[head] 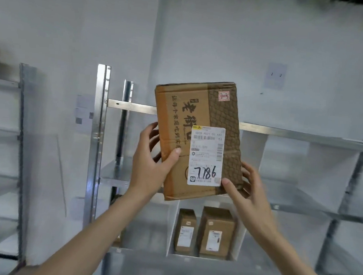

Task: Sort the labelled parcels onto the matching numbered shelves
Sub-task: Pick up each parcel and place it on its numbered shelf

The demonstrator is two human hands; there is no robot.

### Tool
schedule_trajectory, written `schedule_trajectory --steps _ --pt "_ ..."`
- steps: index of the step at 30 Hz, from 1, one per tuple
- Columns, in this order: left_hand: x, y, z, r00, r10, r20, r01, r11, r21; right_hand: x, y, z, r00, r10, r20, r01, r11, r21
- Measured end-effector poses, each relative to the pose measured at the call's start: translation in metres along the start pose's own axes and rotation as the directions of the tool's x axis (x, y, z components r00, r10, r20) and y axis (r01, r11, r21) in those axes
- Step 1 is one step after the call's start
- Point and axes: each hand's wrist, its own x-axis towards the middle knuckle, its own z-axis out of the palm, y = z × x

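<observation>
At frame centre, the left hand [151, 156] and right hand [248, 185] grasp a brown cardboard parcel [199, 117] with its white shipping label [206, 156] marked 7786.

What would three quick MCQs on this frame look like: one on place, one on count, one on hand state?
1. Where do the shelved parcels stand?
A. In a compartment below the held parcel
B. On the top shelf
C. On the floor

2. How many parcels stand in that compartment?
A. One
B. Two
C. Four

3. How is the held parcel gripped?
A. Left hand only
B. Right hand only
C. Both hands

Key: 1 A, the two small parcels stand on the shelf unit's lower level, under the held parcel. 2 B, two brown boxes side by side. 3 C, the left hand and the right hand each hold a lower side.
</observation>
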Motion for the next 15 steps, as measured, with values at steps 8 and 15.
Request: schedule_trajectory --steps 8,15 --pt "-0.016 0.041 0.135 0.99 0.053 0.132 -0.052 0.999 -0.017 -0.015 -0.006 -0.155 0.992 -0.099 -0.083 0.081 0.977 -0.198" --pt "-0.038 0.072 0.254 0.937 0.208 0.28 -0.238 0.968 0.079 -0.025 0.008 -0.284 0.993 -0.098 -0.065 0.07 0.937 -0.344"
